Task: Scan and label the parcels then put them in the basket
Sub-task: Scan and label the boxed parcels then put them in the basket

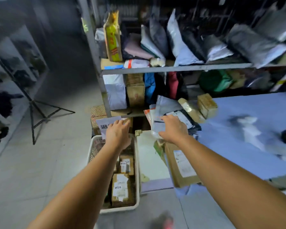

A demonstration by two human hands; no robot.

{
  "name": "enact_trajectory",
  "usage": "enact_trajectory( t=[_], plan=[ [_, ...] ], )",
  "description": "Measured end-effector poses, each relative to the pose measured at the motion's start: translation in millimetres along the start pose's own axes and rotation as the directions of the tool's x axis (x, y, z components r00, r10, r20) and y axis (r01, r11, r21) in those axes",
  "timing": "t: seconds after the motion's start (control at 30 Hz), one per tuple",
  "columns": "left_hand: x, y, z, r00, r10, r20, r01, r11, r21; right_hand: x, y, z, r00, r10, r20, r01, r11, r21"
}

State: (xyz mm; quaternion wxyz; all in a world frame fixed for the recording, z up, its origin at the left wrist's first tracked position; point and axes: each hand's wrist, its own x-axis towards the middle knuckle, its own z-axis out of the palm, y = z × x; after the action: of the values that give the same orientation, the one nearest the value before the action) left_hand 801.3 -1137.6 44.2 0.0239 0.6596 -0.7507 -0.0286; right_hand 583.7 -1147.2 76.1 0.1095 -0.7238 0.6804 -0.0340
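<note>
The metal shelving rack (pixel 175 68) fills the far wall, its two tiers stuffed with poly mailers and cartons right out to the front rail. Under it to the right, the blue counter (pixel 254 113) runs out wide and mostly bare, its near left corner crowded with a heap of parcels (pixel 186 111) that overhangs the edge. Left of the rack the tiled floor (pixel 40 162) lies open as far as a black tripod stand (pixel 40 113). The white basket (pixel 137 187) sits on the floor hard against a pale box (pixel 150 159) at the counter's corner; taped cardboard parcels lie inside it, with some room at the far end. The right hand (pixel 173 129) reaches over the counter edge, fingers closed on a clear-and-white plastic mailer (pixel 157 128). The left hand (pixel 118 136) hovers palm down above the basket's far rim, fingers loosely spread, gripping nothing I can see.
</note>
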Motion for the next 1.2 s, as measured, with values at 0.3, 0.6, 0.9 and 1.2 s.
enact_trajectory(
  t=[0.3, 0.6, 0.9, 1.2],
  plan=[
    [-7, 141, -28, 0.995, 0.102, 0.001, -0.101, 0.990, 0.099, -58, 140, -50, 0.996, 0.081, -0.038, -0.081, 0.996, -0.023],
    [10, 310, -15, 0.995, 0.041, 0.095, -0.049, 0.996, 0.079, -66, 313, -80, 0.998, 0.057, -0.008, -0.057, 0.998, 0.003],
    [88, 408, 7, 0.993, -0.001, 0.121, 0.001, 1.000, -0.003, -9, 417, -95, 0.996, 0.083, 0.036, -0.087, 0.990, 0.107],
    [197, 437, 60, 0.979, -0.131, 0.156, 0.172, 0.942, -0.289, 94, 456, -73, 0.973, 0.181, 0.144, -0.219, 0.920, 0.325]
  ],
)
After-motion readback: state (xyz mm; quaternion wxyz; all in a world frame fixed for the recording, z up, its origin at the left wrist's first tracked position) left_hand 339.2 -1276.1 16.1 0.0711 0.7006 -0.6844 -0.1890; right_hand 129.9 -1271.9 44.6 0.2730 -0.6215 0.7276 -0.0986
